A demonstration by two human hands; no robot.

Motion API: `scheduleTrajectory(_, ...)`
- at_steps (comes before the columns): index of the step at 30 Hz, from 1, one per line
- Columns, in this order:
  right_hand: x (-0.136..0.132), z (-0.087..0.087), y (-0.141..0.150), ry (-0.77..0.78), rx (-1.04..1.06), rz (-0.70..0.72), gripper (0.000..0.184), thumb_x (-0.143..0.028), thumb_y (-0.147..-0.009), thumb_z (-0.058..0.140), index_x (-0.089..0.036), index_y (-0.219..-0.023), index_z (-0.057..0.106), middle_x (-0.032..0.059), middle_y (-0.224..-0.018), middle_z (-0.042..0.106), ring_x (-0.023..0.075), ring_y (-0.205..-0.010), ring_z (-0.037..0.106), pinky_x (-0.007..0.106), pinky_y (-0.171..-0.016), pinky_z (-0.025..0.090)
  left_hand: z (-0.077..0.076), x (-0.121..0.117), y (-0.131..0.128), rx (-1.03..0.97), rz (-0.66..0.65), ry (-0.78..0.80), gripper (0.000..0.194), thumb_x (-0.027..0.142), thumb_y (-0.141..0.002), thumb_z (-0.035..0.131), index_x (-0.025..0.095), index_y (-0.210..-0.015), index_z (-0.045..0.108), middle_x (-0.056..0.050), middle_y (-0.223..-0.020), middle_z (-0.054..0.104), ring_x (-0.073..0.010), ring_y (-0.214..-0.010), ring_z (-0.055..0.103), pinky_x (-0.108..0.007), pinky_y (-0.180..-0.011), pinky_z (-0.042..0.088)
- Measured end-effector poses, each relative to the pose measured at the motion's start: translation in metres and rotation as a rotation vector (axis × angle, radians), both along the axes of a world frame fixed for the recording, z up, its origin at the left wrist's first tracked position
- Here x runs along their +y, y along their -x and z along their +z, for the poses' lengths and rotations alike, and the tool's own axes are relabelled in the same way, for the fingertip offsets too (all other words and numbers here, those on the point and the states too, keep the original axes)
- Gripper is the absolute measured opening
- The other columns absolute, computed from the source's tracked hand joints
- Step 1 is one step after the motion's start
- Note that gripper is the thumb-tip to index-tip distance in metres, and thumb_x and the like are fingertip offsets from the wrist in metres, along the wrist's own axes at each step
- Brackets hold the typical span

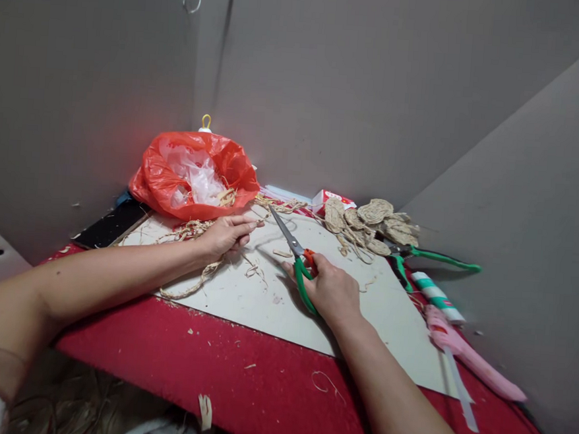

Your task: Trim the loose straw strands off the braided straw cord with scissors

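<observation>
My left hand (229, 236) is closed in a pinch over the white board (283, 312), its fingertips on the end of a braided straw cord (192, 291). The cord loops down below the wrist and onto the board. In my right hand (336, 290) is a pair of scissors (289, 235) with green and orange handles. Its blades look nearly together and point up and left, their tip just right of the left fingertips. Loose straw scraps (253, 267) lie on the board between the hands.
An open red plastic bag (160, 191) stands at the back left. At the back right are several woven straw pieces (376, 213), green-handled pliers (445, 258), a striped roll (437, 297) and a pink glue gun (477, 362). Red cloth (201, 343) covers the table; grey walls enclose it.
</observation>
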State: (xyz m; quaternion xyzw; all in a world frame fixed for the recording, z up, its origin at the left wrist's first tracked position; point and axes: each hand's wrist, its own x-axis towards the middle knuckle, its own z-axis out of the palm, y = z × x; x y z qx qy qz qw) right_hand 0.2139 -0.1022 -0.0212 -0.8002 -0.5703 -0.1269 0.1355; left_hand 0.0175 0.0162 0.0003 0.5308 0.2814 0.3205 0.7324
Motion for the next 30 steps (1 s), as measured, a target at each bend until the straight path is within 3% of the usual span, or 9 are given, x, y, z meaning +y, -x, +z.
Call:
scheduleTrajectory(9,-0.0011,0.0024,0.0002,0.018,-0.002,0.018,0.05,-0.063,-0.081,0.044,-0.021,-0.104,0.06,0.0047,-0.073,0.067,0.0222,-0.066,0.063,0.028,-0.055,0.031,-0.0072,0.0047,-0.002,-0.035,-0.012,-0.037,0.014,0.025,-0.084,0.058,0.016,-0.092,0.064,0.009,-0.044,0.038,-0.0023,-0.031,0.021,-0.019,-0.036,0.009)
scheduleTrajectory(16,-0.0008,0.0029,0.0022,0.048,-0.072,0.073,0.053,-0.064,-0.081,0.041,-0.02,-0.106,0.059,0.0061,-0.073,0.069,0.0245,-0.066,0.064,0.029,-0.055,0.032,-0.004,0.0011,-0.0016,-0.015,0.027,-0.021,0.013,0.024,-0.083,0.059,0.016,-0.092,0.063,0.009,-0.043,0.04,-0.0021,-0.031,0.022,-0.019,-0.037,0.009)
scheduleTrajectory(25,-0.0017,0.0042,0.0055,0.081,-0.183,0.073,0.048,-0.06,-0.083,0.04,-0.019,-0.099,0.058,0.0079,-0.07,0.068,0.0243,-0.063,0.063,0.03,-0.056,0.033,-0.0007,-0.0013,-0.003,0.0,0.12,-0.076,0.008,0.022,-0.081,0.061,0.014,-0.079,0.064,0.007,-0.043,0.043,-0.002,-0.034,0.026,-0.019,-0.039,0.014)
scheduleTrajectory(30,-0.0015,0.0055,0.0069,0.065,-0.265,0.022,0.051,-0.064,-0.083,0.038,-0.018,-0.093,0.059,0.0079,-0.066,0.066,0.024,-0.061,0.062,0.029,-0.057,0.031,-0.0012,-0.0018,-0.0025,0.002,0.129,-0.105,0.01,0.023,-0.082,0.06,0.014,-0.083,0.066,0.007,-0.044,0.043,-0.0022,-0.034,0.026,-0.02,-0.039,0.013)
